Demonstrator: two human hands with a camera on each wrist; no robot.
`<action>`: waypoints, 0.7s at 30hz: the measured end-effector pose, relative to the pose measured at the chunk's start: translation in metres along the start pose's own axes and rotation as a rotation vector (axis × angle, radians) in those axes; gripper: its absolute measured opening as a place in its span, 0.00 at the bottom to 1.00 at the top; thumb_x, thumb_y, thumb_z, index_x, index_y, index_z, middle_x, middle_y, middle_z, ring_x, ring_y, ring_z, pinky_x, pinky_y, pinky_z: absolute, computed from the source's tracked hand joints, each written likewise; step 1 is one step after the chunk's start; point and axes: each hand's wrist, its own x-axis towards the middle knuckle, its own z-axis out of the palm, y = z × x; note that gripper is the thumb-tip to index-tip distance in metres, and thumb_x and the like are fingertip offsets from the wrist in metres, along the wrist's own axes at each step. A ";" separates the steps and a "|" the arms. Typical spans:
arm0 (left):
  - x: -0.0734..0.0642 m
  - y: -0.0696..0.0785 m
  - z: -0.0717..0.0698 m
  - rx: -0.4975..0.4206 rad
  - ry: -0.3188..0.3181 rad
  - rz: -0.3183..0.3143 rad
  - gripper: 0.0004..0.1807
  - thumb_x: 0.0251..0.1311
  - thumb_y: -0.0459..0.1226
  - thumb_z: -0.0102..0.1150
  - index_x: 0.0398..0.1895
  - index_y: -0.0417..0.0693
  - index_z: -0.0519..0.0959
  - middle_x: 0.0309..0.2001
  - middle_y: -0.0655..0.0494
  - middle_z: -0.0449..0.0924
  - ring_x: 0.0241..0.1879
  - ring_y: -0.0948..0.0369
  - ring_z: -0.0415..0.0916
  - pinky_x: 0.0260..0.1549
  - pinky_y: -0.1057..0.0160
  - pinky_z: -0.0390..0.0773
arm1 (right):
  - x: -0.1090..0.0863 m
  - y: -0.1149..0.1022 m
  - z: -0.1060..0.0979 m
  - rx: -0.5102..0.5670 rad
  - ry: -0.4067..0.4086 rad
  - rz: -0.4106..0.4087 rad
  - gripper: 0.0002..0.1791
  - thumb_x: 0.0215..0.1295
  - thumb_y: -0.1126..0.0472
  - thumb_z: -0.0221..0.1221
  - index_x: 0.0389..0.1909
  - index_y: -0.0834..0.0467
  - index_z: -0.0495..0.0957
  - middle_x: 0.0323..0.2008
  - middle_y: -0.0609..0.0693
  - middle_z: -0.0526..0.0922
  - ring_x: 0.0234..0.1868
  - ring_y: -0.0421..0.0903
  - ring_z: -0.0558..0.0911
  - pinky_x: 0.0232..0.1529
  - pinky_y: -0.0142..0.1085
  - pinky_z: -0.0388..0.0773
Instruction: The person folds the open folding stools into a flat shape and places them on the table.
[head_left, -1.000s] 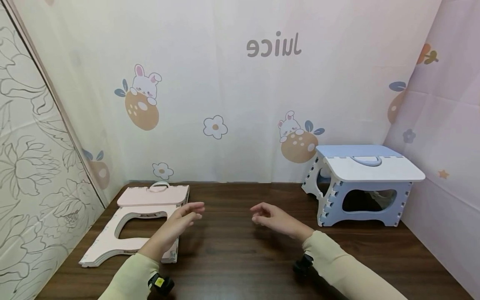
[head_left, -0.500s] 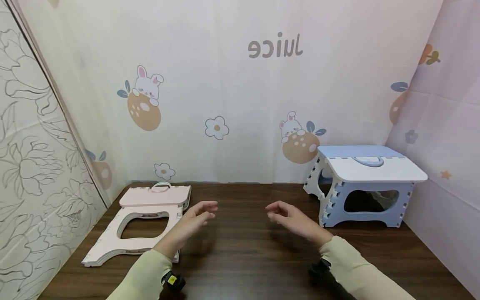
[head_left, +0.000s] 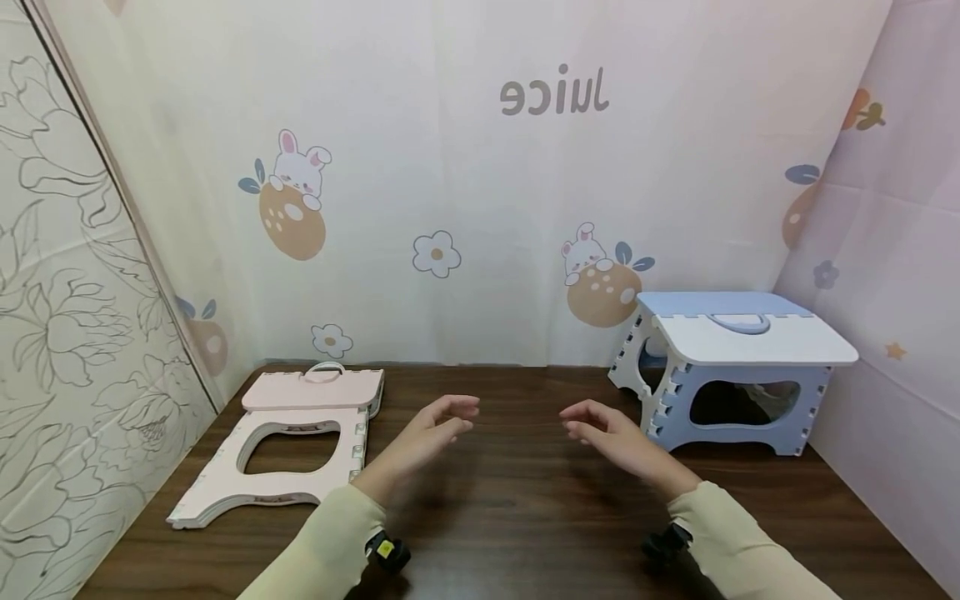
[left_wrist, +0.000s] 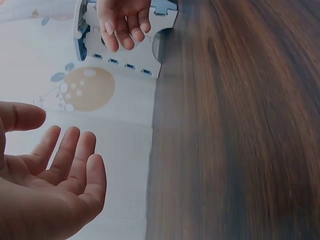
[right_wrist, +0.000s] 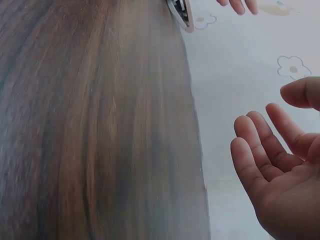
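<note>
Over the middle of the dark wooden table, my left hand [head_left: 435,432] hovers with relaxed, slightly bent fingers and holds nothing. Facing it across a gap is my right hand [head_left: 617,440], also bare, its fingers loosely bent. To the left a pink folding stool [head_left: 300,485] lies folded flat on the table, its carry handle toward the wall. A blue and white folding stool [head_left: 757,342] stands unfolded at the right, beyond my right hand. Both wrist views show the palms, with thumbs apart from the fingers; part of the blue and white stool [left_wrist: 130,55] shows behind my right hand.
The wood-grain table [head_left: 510,533] ends at the back against a white curtain [head_left: 480,183] printed with rabbits, fruit and flowers. Patterned panels close in the left [head_left: 75,317] and right [head_left: 885,275] sides. Black wrist cameras sit at both cuffs.
Both hands have shifted to the right above the table, the left a little more, so the gap between them has narrowed. The two stools have stayed in place while the view shifted slightly.
</note>
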 end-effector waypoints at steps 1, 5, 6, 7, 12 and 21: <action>0.001 0.001 0.002 -0.003 0.000 0.000 0.19 0.74 0.34 0.47 0.65 0.43 0.73 0.58 0.48 0.77 0.58 0.50 0.75 0.58 0.42 0.71 | -0.001 0.001 -0.002 0.001 0.003 -0.002 0.18 0.76 0.57 0.55 0.58 0.65 0.74 0.53 0.63 0.79 0.51 0.55 0.81 0.51 0.48 0.79; 0.006 0.004 0.011 -0.006 -0.013 0.009 0.19 0.74 0.34 0.47 0.65 0.43 0.72 0.59 0.47 0.76 0.58 0.50 0.75 0.58 0.42 0.71 | -0.005 0.005 -0.010 -0.002 0.017 -0.007 0.18 0.77 0.57 0.55 0.58 0.67 0.74 0.53 0.65 0.79 0.52 0.58 0.81 0.50 0.46 0.79; 0.007 0.004 0.013 -0.006 -0.018 0.008 0.20 0.74 0.34 0.47 0.66 0.43 0.72 0.60 0.47 0.76 0.58 0.50 0.75 0.58 0.43 0.71 | -0.006 0.005 -0.013 -0.007 0.020 -0.003 0.19 0.77 0.57 0.55 0.58 0.67 0.74 0.53 0.65 0.79 0.52 0.58 0.81 0.50 0.46 0.79; 0.009 0.005 0.015 -0.006 -0.024 0.007 0.19 0.74 0.34 0.47 0.66 0.44 0.72 0.60 0.47 0.76 0.58 0.51 0.75 0.58 0.43 0.71 | -0.007 0.006 -0.015 -0.007 0.022 -0.001 0.19 0.77 0.57 0.55 0.58 0.67 0.74 0.53 0.65 0.79 0.52 0.58 0.81 0.50 0.46 0.79; 0.016 0.006 0.030 -0.014 -0.056 0.007 0.18 0.75 0.34 0.47 0.65 0.46 0.73 0.59 0.48 0.76 0.58 0.52 0.75 0.58 0.42 0.71 | -0.014 0.006 -0.028 0.002 0.026 0.002 0.18 0.77 0.58 0.54 0.57 0.67 0.74 0.53 0.64 0.79 0.52 0.54 0.81 0.50 0.42 0.79; 0.025 0.014 0.053 -0.049 -0.066 0.007 0.17 0.74 0.33 0.49 0.62 0.49 0.75 0.57 0.50 0.77 0.56 0.54 0.76 0.58 0.44 0.72 | -0.025 0.005 -0.044 -0.041 0.080 0.017 0.18 0.79 0.55 0.52 0.58 0.65 0.74 0.53 0.59 0.80 0.51 0.50 0.82 0.49 0.37 0.79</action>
